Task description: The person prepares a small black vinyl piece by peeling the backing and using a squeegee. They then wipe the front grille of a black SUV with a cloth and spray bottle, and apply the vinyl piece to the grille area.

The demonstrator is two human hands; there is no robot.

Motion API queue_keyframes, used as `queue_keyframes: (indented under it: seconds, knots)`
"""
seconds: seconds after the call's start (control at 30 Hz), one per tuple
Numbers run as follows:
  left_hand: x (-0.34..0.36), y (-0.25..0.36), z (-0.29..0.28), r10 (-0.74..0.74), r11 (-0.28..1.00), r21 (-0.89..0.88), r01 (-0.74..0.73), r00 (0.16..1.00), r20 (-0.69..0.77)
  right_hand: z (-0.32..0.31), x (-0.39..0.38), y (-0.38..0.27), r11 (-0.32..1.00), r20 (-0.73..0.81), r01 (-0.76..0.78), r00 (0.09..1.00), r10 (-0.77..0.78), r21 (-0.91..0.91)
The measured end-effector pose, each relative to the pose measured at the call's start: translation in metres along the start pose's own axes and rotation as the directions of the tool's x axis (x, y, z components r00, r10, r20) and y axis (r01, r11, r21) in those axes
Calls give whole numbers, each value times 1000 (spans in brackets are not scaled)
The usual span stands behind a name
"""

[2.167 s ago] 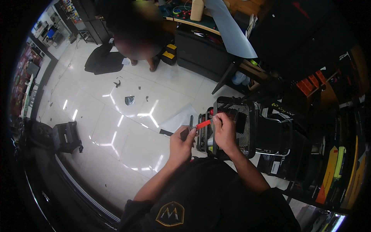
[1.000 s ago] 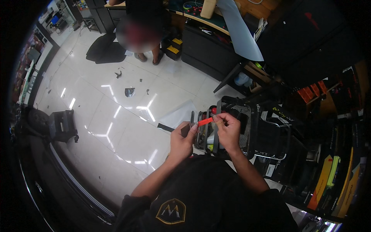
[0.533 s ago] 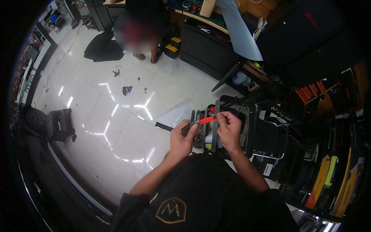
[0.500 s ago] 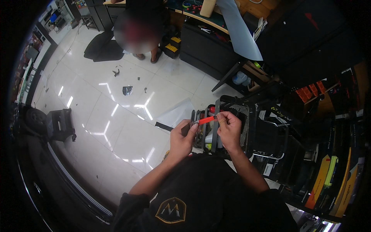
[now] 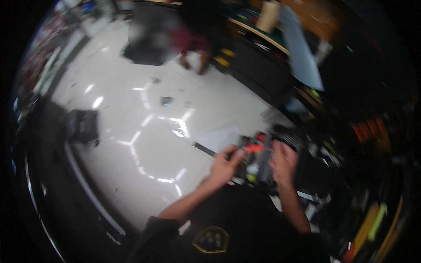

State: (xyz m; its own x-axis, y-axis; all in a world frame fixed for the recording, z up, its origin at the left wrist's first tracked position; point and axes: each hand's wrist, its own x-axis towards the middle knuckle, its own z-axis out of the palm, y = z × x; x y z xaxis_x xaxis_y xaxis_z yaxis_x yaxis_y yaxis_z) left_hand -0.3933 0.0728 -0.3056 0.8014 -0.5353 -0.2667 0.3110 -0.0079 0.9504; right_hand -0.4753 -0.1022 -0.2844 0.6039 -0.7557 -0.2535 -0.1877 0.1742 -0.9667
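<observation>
Both hands up close: left hand (image 5: 224, 165) pinches a small red piece (image 5: 254, 148), right hand (image 5: 284, 163) half-curled beside it, grip unclear through blur; dark tool (image 5: 204, 149) juts left over white floor (image 5: 131, 131).

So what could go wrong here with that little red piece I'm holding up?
The red piece is pinched only at its end by your left hand, above a dark cluttered rack; it could slip and vanish among the parts. The view is blurred, so your right hand might misjudge its grip.

Floor (image 5: 144, 131): white, glossy, tiled, with bright light reflections. Workbench (image 5: 258, 33): dark, wood-topped, along the far side. Pale panel (image 5: 300, 57): leaned against it. Whole view was blurred.
</observation>
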Motion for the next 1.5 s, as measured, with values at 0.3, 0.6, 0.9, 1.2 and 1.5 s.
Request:
queue_keyframes:
  seconds: [0.3,0.6,0.9,1.2,1.5]
  knots:
    - [-13,-6,-31,146,989,12,-147,989,18,5,14,2,993,118,-9,993,-5,121]
    - [-19,-21,-34,113,956,-271,-109,994,0,16,15,-21,951,352,-148,935,46,271]
    - [-17,-17,-17,-11,937,-349,36,997,72,11,-4,-9,967,542,195,801,-255,167]
    - [-31,-18,21,-87,874,-452,175,974,209,-46,-11,0,942,509,307,794,-334,138]
    - [-36,-30,90,-238,948,-205,243,970,47,-126,8,7,939,415,143,869,-270,312]
